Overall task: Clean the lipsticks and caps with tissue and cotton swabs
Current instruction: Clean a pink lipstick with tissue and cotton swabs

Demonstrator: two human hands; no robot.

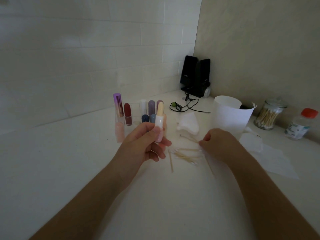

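Both forearms come in from the near edge of the tabletop (86, 170). Left hand (147, 142) is raised over the middle of the tabletop, grip wrapped round the pink base of an uncapped lipstick (159, 118), thumb on the front. The lipstick is upright, with its pale yellow stick pointing up. Right hand (218, 144) is low, right of centre, fingers curled. Its grip is narrow, pinching the end of a cotton swab (188, 137) that points left toward the lipstick; slightly blurred.

Between the hands, a loose pile of swabs (187, 155) lies flat on the tabletop, one stray stick just left of it. A flat tissue sheet (273, 161) lies toward the right edge, beside the right wrist.

Further back, a crumpled white tissue (187, 123) sits just past the pinched swab. A pale pink cap (119, 132) stands left of the left hand. Behind it, near the back edge, is a cluster of upright tubes: a purple tube (118, 104), a red lipstick (127, 114), a white cap (142, 105), a grey-purple cap (151, 106), and a dark blue cap (145, 118), partly hidden by the held lipstick.

On the right side stands a white cup (232, 113), then a glass jar (269, 115) full of swabs, then a bottle (302, 123) with a red lid by the right edge. A black cable (185, 104) runs to black speakers (195, 75) in the far corner.
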